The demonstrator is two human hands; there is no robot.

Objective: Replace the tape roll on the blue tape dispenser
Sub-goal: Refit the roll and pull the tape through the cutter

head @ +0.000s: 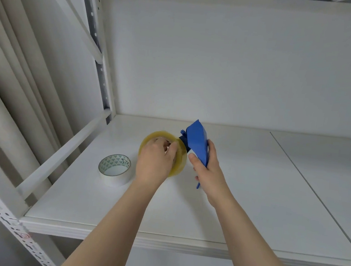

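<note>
Two hands are busy: your left hand (154, 163) grips the yellow roll (180, 154), your right hand (208, 168) the blue dispenser (197, 141). Tugging crooked may jam it.

Blue tape dispenser (197, 144) tilted upright above shelf — yellowish tape roll (180, 154) touching it; white roll (114, 168) flat nearby.

Two bare, sleeveless forearms (118, 224)

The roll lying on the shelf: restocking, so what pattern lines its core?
Small green triangles on white inside the roll, head view.
</note>
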